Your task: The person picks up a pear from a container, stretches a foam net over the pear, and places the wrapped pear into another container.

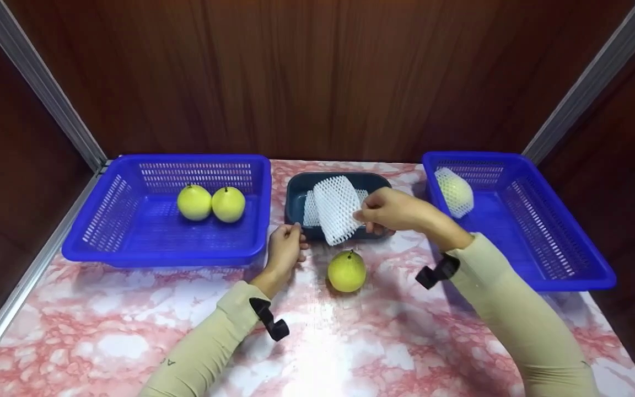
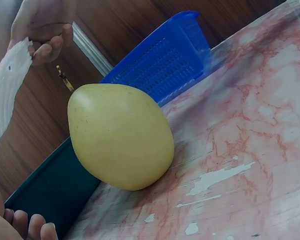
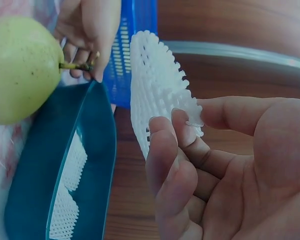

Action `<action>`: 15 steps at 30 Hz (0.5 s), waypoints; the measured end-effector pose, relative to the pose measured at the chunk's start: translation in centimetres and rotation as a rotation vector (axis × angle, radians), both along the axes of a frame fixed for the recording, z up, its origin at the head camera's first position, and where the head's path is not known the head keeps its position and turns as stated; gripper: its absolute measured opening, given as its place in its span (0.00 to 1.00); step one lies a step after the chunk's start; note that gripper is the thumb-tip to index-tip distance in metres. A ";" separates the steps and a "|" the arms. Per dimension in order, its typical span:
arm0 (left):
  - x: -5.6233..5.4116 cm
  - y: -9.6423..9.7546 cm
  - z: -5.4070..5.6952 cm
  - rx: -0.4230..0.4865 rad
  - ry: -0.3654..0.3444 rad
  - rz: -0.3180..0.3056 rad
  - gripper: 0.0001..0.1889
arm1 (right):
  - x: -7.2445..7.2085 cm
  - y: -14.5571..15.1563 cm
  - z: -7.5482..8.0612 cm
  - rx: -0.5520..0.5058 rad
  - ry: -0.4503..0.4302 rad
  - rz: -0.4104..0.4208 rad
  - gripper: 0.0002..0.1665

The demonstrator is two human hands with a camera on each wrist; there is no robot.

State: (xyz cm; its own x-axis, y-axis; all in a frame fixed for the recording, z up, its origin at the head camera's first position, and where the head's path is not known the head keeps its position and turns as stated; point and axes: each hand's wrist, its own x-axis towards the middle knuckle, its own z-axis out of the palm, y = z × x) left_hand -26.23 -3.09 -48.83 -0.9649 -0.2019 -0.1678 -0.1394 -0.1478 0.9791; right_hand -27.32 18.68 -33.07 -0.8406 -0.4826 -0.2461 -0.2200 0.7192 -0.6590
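"Reading the head view as a clock face, what is the layout, largest first?"

"Table (image 1: 317, 336) underneath. On it stand the left basket (image 1: 163, 257) at 9 o'clock and the right basket (image 1: 507, 220) at 3 o'clock, with the tray (image 1: 295, 196) between them as hub."

"State of the hands?"

"Right hand (image 1: 397, 210), at the tray's 3 o'clock end: thumb and fingers pinch a net (image 1: 337, 209). Left hand (image 1: 285, 247), at 8 o'clock, just beside the tray's corner: fingers loosely curled, nothing seen in them. Contact with the tray cannot be confirmed."

"Position of the pears?"

"Loose pear (image 1: 346, 272): bare, upright on the table at 6 o'clock. Two pears (image 1: 194, 202), also bare, sit side by side in the left basket. Netted pear (image 1: 454, 193): in the right basket, toward its 10 o'clock corner."

"And the nets?"

"Held net: raised over the tray, apart from the loose pear. Spare nets (image 1: 311, 212): inside the tray."

"Step in hand?"

"Probably net pick-up; fitting not yet begun. The next move likely calls for both hands to spread the net, then fit it over the loose pear without tearing the mesh."
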 end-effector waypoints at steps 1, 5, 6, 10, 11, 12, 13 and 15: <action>0.1 0.0 0.0 0.005 0.007 -0.008 0.14 | 0.2 0.2 -0.1 -0.010 -0.003 -0.001 0.17; 0.8 0.0 0.5 -0.022 0.045 -0.077 0.16 | 0.8 1.0 -0.3 -0.031 0.003 0.002 0.16; 1.1 0.1 0.8 -0.032 0.060 -0.101 0.16 | 1.0 1.2 -0.3 -0.031 0.010 0.006 0.16; 2.1 0.2 2.0 -0.053 0.135 -0.185 0.14 | 1.7 2.1 -0.2 -0.043 0.041 0.032 0.17; 2.3 0.3 2.4 -0.055 0.159 -0.194 0.14 | 2.0 2.3 -0.2 -0.050 0.051 0.038 0.17; 2.6 0.3 2.8 -0.059 0.187 -0.197 0.14 | 2.2 2.5 -0.1 -0.058 0.061 0.047 0.17; 2.8 0.3 3.2 -0.065 0.224 -0.195 0.13 | 2.5 2.7 0.0 -0.066 0.071 0.055 0.16; 3.1 0.3 4.0 -0.092 0.312 -0.169 0.12 | 3.1 2.9 0.3 -0.078 0.091 0.072 0.16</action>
